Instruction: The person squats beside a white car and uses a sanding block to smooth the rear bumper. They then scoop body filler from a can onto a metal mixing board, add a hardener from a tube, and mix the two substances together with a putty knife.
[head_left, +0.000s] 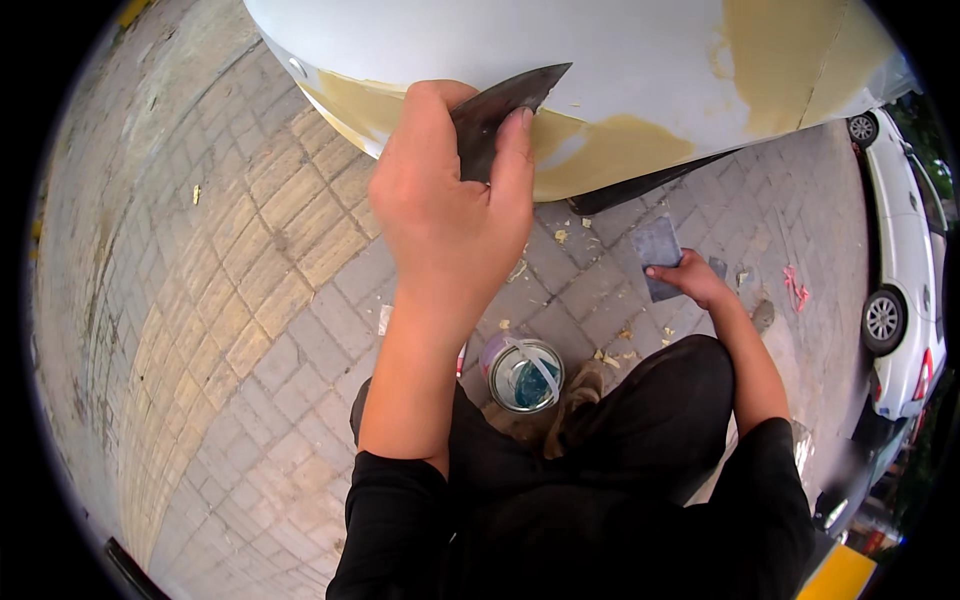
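My left hand [440,220] is raised and grips a dark metal putty blade [500,105], thumb and fingers pinching its back. The blade's edge lies against the lower part of a white car body panel [620,50], on a tan filler patch [610,150]. More tan filler covers the panel's upper right. Lower and to the right, my right hand [695,280] holds a flat grey square plate [655,245] just above the paving. I am squatting in black clothes.
An open round tin [525,375] with a strip across its top stands on the brick paving [250,300] between my knees, beside my shoe [575,390]. Dried filler crumbs and a pink scrap [797,287] litter the ground. A white car [900,280] is parked at the right.
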